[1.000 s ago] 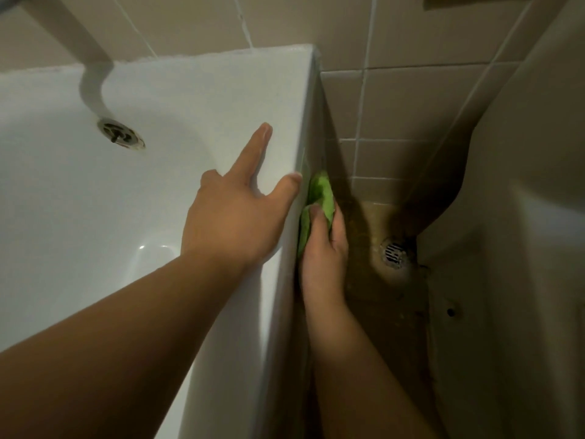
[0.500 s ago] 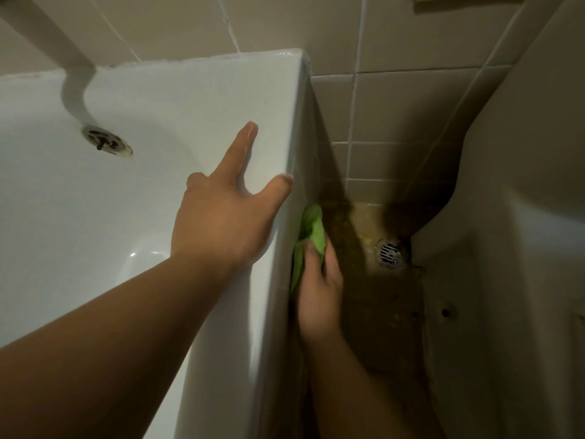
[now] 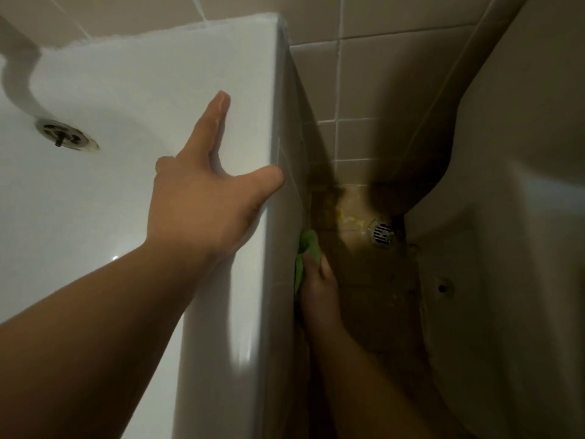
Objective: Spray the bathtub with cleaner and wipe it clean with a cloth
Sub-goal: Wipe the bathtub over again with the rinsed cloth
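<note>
Left hand (image 3: pixel 202 204) flat on tub (image 3: pixel 142 99) rim, fingers spread, holding nothing: likely a brace. Right hand (image 3: pixel 318 293) presses green cloth (image 3: pixel 305 250) against tub's outer side, fingers curled on it.

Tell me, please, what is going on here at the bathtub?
A person is wiping the outer side panel of the white bathtub. The right hand holds a green cloth against the panel, low down near the floor drain. The left hand rests open on the tub's rim, fingers spread, as if bracing. No spray bottle is in view.
</note>
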